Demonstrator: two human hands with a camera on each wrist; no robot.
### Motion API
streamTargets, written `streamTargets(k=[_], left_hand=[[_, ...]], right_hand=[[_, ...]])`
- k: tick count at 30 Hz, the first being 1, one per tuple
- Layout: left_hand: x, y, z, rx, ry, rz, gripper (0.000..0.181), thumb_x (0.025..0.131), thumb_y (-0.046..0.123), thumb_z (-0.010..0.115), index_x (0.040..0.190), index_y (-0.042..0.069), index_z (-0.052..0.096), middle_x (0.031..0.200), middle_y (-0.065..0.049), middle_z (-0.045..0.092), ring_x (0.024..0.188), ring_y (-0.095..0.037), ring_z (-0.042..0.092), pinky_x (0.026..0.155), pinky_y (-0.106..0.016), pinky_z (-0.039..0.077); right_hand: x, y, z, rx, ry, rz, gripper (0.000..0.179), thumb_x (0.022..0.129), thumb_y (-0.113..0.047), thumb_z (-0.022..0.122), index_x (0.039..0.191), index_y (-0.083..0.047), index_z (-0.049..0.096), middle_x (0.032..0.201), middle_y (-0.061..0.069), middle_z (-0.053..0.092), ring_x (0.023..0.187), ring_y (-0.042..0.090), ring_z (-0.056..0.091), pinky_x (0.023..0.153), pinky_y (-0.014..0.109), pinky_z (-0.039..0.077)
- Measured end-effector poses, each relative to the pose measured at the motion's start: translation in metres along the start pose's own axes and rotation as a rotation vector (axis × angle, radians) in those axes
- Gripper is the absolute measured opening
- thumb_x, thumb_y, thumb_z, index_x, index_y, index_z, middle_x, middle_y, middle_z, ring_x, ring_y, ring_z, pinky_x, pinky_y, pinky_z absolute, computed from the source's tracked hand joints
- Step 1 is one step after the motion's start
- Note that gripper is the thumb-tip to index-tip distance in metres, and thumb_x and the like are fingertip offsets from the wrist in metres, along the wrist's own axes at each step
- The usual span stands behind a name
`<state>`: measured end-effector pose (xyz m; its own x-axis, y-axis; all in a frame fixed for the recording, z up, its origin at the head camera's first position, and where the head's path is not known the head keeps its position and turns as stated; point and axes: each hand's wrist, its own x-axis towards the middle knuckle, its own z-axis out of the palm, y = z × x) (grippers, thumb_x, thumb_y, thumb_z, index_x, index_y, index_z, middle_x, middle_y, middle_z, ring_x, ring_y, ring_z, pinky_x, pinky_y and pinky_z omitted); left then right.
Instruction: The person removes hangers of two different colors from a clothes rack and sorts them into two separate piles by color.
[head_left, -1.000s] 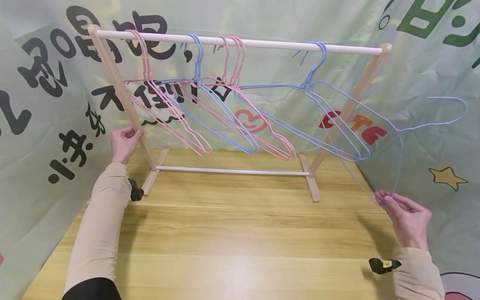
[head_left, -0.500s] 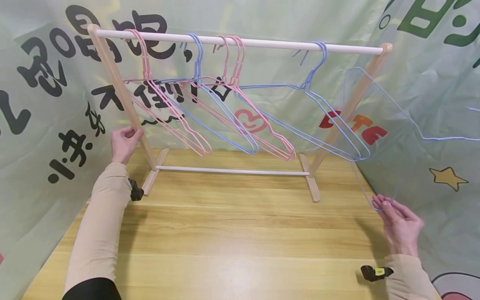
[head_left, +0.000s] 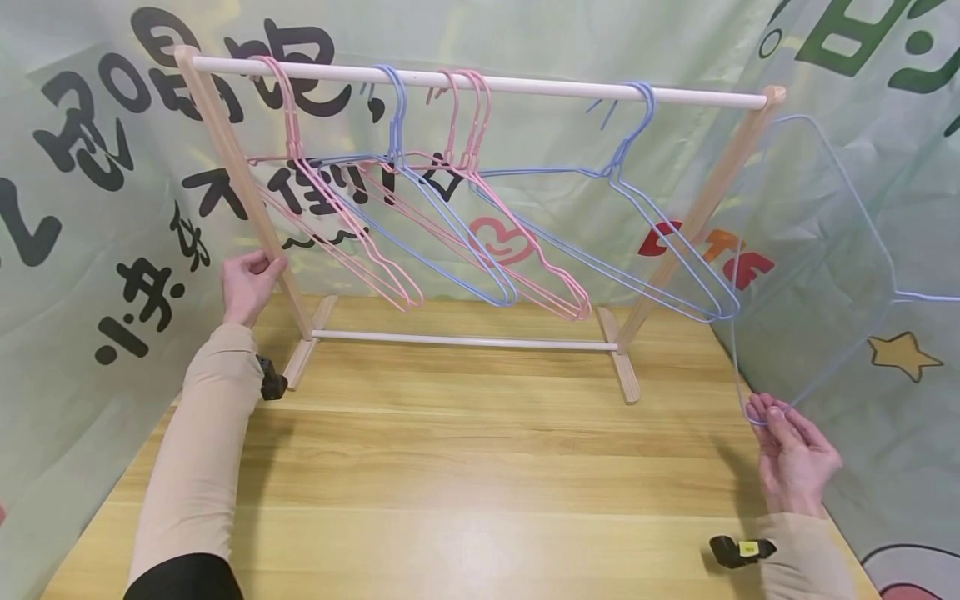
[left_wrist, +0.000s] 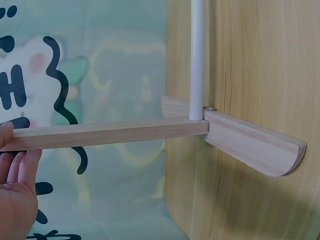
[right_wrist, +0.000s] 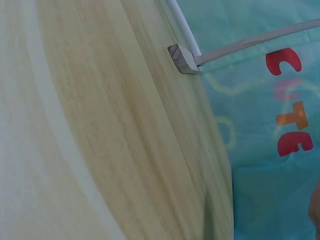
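Observation:
My left hand (head_left: 249, 287) grips the left wooden post (head_left: 234, 167) of a small clothes rack, low down; in the left wrist view fingers lie above and below that post (left_wrist: 110, 135). At the right, my right hand (head_left: 797, 454) pinches one corner of a thin blue wire hanger (head_left: 862, 207). This hanger is off the rack, tilted, its hook end running past the right edge of the head view. On the white top rail (head_left: 555, 88) hang pink hangers (head_left: 292, 125) at left, blue hangers (head_left: 397, 125), more pink hangers (head_left: 471, 133) and blue hangers (head_left: 622, 154) at right.
The rack stands on a wooden table (head_left: 465, 467) on two wooden feet, including the right foot (head_left: 619, 367), joined by a white lower bar (head_left: 465, 340). A printed cloth backdrop (head_left: 825, 250) encloses the back and sides.
The held blue hanger has swung to the right, away from the rack, and its hook has left the head view. My right hand has shifted slightly left and down. My left hand stays put.

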<state>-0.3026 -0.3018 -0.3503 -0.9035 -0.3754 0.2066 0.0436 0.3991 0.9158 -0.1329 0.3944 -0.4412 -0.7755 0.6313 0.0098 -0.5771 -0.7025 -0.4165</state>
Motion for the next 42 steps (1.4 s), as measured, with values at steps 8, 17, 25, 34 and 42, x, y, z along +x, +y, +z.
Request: streamTargets(k=[8, 17, 25, 34, 42], left_hand=[[0.001, -0.002, -0.001, -0.011, 0.002, -0.003, 0.043, 0.096, 0.022, 0.065, 0.131, -0.002, 0.064, 0.061, 0.042, 0.05, 0.075, 0.016, 0.057, 0.075, -0.006, 0.044], [0.001, 0.0, 0.0, 0.002, 0.008, 0.0, 0.042, 0.097, 0.022, 0.065, 0.13, -0.002, 0.064, 0.06, 0.042, 0.05, 0.074, 0.017, 0.055, 0.075, -0.007, 0.043], [0.001, -0.001, 0.0, 0.01, 0.011, -0.001, 0.042, 0.096, 0.022, 0.065, 0.13, -0.002, 0.065, 0.058, 0.043, 0.048, 0.072, 0.018, 0.054, 0.074, -0.006, 0.042], [0.001, 0.0, 0.0, -0.006, 0.008, -0.018, 0.042, 0.097, 0.023, 0.065, 0.131, 0.0, 0.064, 0.061, 0.041, 0.051, 0.074, 0.016, 0.056, 0.075, -0.007, 0.043], [0.0, 0.0, 0.0, -0.004, 0.004, -0.017, 0.042, 0.097, 0.024, 0.065, 0.131, 0.0, 0.064, 0.062, 0.04, 0.051, 0.08, 0.013, 0.059, 0.076, -0.008, 0.043]], right_hand=[[-0.002, -0.004, -0.004, -0.113, 0.023, 0.03, 0.02, 0.082, 0.034, 0.051, 0.09, 0.026, 0.067, 0.075, 0.035, 0.071, 0.068, 0.042, 0.074, 0.061, 0.046, 0.059], [-0.007, -0.02, -0.016, -0.468, -0.026, 0.189, 0.033, 0.085, 0.031, 0.052, 0.082, 0.01, 0.076, 0.071, 0.023, 0.075, 0.063, 0.03, 0.075, 0.059, 0.037, 0.06], [-0.009, -0.029, -0.024, -0.664, 0.062, 0.298, 0.04, 0.084, 0.028, 0.055, 0.073, -0.002, 0.078, 0.066, 0.014, 0.075, 0.06, 0.023, 0.075, 0.06, 0.031, 0.06], [-0.01, -0.036, -0.031, -0.79, 0.01, 0.537, 0.042, 0.088, 0.023, 0.054, 0.072, -0.006, 0.078, 0.069, 0.01, 0.076, 0.066, 0.02, 0.076, 0.067, 0.029, 0.061], [-0.01, -0.04, -0.036, -0.891, -0.071, 0.632, 0.038, 0.089, 0.02, 0.058, 0.075, -0.008, 0.079, 0.074, 0.007, 0.078, 0.071, 0.018, 0.077, 0.071, 0.027, 0.061]])
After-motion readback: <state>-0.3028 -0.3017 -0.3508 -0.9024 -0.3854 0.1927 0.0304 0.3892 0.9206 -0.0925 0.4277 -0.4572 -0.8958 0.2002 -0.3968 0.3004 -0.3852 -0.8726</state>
